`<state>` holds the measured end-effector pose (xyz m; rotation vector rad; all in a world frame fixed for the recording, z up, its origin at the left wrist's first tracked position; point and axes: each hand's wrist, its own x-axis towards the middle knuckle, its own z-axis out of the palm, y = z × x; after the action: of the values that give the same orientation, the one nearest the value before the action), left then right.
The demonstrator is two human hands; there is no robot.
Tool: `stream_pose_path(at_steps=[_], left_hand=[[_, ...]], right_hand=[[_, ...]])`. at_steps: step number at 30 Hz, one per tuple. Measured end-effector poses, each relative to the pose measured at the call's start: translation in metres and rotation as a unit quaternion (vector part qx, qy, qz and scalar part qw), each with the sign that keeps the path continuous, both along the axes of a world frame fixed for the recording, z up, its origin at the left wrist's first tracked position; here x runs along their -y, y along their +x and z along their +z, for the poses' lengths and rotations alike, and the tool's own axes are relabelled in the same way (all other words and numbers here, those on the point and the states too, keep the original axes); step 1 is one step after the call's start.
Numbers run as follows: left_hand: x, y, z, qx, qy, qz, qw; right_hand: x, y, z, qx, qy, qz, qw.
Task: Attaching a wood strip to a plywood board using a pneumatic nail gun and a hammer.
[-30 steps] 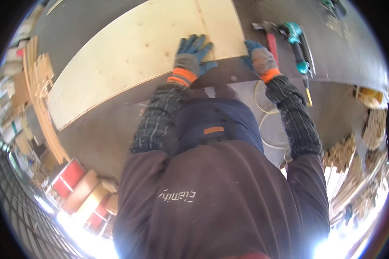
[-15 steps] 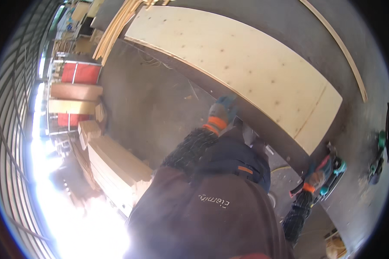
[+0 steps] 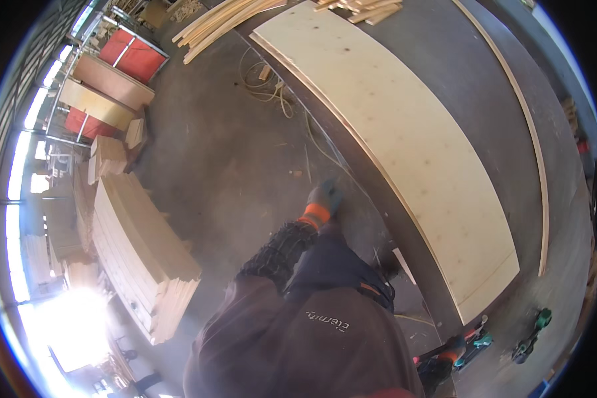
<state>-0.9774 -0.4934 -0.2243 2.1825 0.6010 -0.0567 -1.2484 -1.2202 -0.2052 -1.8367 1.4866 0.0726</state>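
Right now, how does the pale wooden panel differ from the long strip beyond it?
The panel is broad; the strip is narrow. The panel lies on the near side of the dark table; the strip, farther across. Both look wooden and lie on that table.

Mostly Ones and Twos in Here

I count one left hand (image 3: 325,197) and one right hand (image 3: 454,347), two altogether. There is one worktop (image 3: 467,69), one large pale panel (image 3: 408,149), one long lone strip (image 3: 545,219) and one red-handled hammer (image 3: 470,332). One teal tool (image 3: 481,343) and one green tool (image 3: 530,337) make two. Strip bundles come to two: one far-left bundle (image 3: 225,26), one far-right bundle (image 3: 365,8). Over left, two red panels (image 3: 134,55), one brown board (image 3: 113,79), one yellow board (image 3: 96,105); nearer, one large stack of boards (image 3: 142,239), its layers beyond my counting.
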Motion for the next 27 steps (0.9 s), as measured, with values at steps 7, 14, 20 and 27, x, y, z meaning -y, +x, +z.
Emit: stream_pose_path(at_steps=[7,14,20,27], left_hand=[[-0.171,0.054,0.029,0.027,-0.020,0.054,0.998],[-0.273,0.079,0.050,0.123,-0.112,0.142,0.976],[-0.341,0.100,0.074,0.117,-0.027,0.205,0.971],[-0.455,0.166,0.112,0.124,-0.027,0.197,0.972]], right_hand=[[-0.239,0.160,0.100,0.347,-0.011,-0.031,0.937],[-0.457,0.317,0.115,0.194,0.228,0.321,0.898],[-0.635,0.426,0.086,0.210,-0.044,0.640,0.738],[-0.780,0.527,0.040,0.287,0.027,0.751,0.593]])
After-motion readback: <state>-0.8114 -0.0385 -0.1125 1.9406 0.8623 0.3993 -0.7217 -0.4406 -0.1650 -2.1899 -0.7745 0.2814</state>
